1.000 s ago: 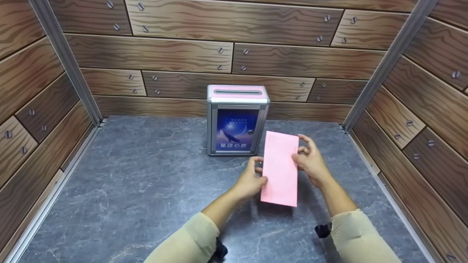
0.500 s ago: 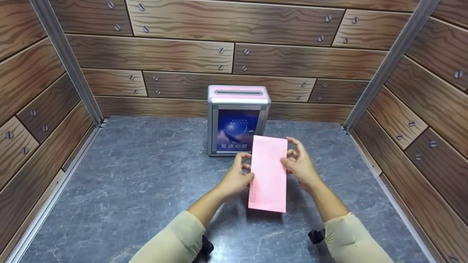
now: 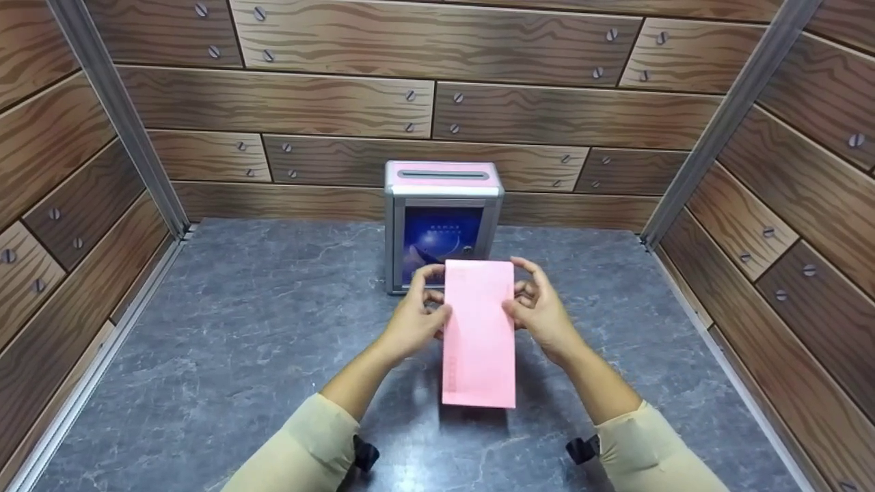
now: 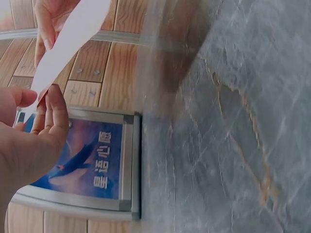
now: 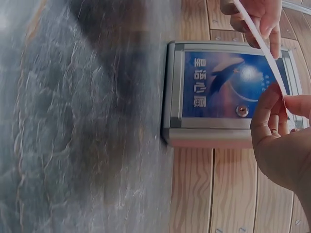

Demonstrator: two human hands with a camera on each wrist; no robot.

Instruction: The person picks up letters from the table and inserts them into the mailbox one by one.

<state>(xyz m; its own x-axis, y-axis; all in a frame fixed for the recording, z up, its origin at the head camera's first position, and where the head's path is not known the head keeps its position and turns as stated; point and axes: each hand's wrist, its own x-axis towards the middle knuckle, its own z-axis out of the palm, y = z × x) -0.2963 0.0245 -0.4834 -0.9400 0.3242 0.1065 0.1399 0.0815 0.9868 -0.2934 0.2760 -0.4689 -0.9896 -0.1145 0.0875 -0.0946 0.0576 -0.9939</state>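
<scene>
A long pink envelope-like paper (image 3: 479, 342) hangs upright between both hands, its lower end above the table. My left hand (image 3: 413, 316) pinches its left edge between thumb and fingers. On the opposite edge, my right hand (image 3: 543, 316) pinches it the same way. Behind the paper stands a silver-framed box (image 3: 444, 229) with a slot (image 3: 443, 175) in its pink top and a blue whale picture on its front. The paper covers the lower right of that front in the head view. Seen edge-on, the paper (image 5: 262, 43) is thin in the right wrist view, where the box's keyhole lock (image 5: 242, 110) shows.
The box stands on a grey marble-patterned table (image 3: 260, 321), near the back wall (image 3: 328, 102) of printed wood planks. Side walls with metal corner posts (image 3: 130, 130) flank the table. Black straps (image 3: 366, 453) show at both sleeves.
Both hands have carried the pink paper to the left and slightly nearer, so it now stands in front of the box and straighter. The left hand grips higher on its edge. The box stays put.
</scene>
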